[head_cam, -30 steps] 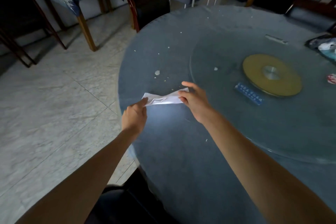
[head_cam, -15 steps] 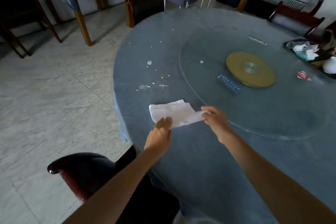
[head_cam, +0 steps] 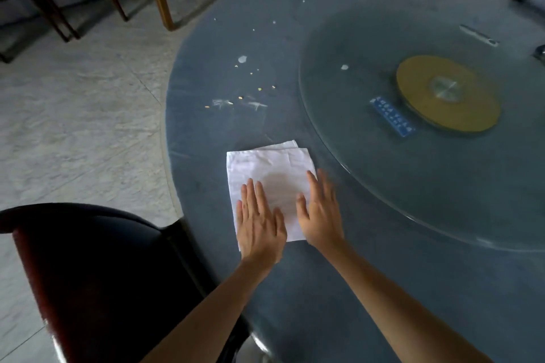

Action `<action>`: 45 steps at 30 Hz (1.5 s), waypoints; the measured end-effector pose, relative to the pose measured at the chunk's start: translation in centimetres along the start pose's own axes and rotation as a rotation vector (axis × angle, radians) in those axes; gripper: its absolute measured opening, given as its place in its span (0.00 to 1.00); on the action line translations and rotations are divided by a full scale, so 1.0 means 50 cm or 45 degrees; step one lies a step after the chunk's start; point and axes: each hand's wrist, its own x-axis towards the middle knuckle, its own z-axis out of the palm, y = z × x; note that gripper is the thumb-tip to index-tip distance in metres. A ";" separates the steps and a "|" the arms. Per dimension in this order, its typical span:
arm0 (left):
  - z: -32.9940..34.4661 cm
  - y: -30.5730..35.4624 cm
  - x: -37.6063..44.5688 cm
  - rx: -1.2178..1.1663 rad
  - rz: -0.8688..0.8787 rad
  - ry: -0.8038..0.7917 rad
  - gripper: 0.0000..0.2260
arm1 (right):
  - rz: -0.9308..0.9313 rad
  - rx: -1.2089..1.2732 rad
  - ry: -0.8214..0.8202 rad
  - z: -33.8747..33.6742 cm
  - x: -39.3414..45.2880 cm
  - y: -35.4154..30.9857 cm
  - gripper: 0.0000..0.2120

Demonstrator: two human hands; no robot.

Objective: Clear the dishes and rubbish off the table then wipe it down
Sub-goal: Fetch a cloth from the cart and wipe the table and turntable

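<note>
White cloth: folded cloth point(head_cam: 269, 183) lies flat on the worktop point(head_cam: 383, 289), close to its near-left edge, just short of the glass turntable point(head_cam: 368, 186) rim.
Left hand: left hand point(head_cam: 259, 221) flat on the cloth's near-left part, fingers straight and together, pressing, not gripping.
Right hand: right hand point(head_cam: 320, 215) flat on the cloth's near-right edge, fingers spread and straight; outer fingers are motion-blurred, so possibly half off the cloth.
Dirt: crumbs and smears point(head_cam: 239, 97) sit straight beyond the cloth's far edge, toward the far-left edge of the worktop; one white speck point(head_cam: 344, 67) on the turntable.
Key relation: cloth's long axis runs away from the person, pointing at the crumbs; both hands on its near half, left hand lined up closer with the mess.
Next, my read: push forward along that axis. Risk: free far half bunches up.
Stage: nearby surface shows no dishes, wiping about to start.
</note>
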 end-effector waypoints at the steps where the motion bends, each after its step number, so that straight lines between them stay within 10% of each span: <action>1: 0.015 0.008 0.008 0.016 -0.076 0.006 0.31 | -0.016 -0.003 -0.031 0.017 0.015 -0.004 0.27; 45: -0.065 -0.197 0.608 0.207 -0.024 0.113 0.34 | 0.642 -0.274 0.265 0.322 0.472 -0.285 0.42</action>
